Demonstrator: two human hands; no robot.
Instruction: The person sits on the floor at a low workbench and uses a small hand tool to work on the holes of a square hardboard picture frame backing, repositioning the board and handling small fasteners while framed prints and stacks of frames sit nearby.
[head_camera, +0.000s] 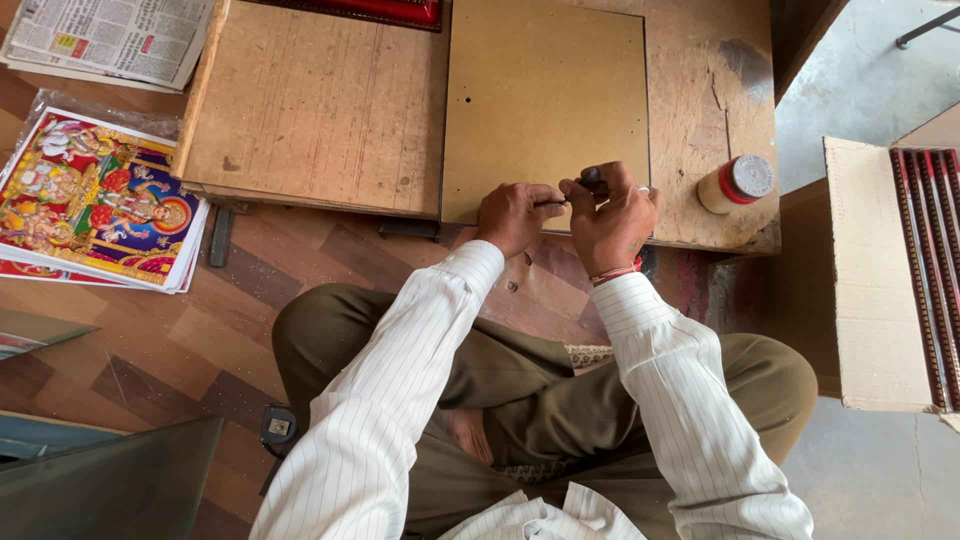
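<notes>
Flat tan hardboard backing sheet (545, 100) lying on worn wooden work board (320, 110), near edge toward lap. Left hand (515, 215) pinching small dark piece at that edge; right hand (610, 215) closed round dark-handled tool (592, 180). Keep sheet flat, tool square to edge, fingertips clear. Red-capped jar (738, 183) just right.

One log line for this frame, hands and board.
left hand: pinching small dark item | right hand: gripping dark tool | both at backing board near edge | glue bottle right

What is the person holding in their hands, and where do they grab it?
The right hand grips a small dark tool around its body. The left hand pinches something thin beside it at the board's near edge; what it is cannot be told.
</notes>
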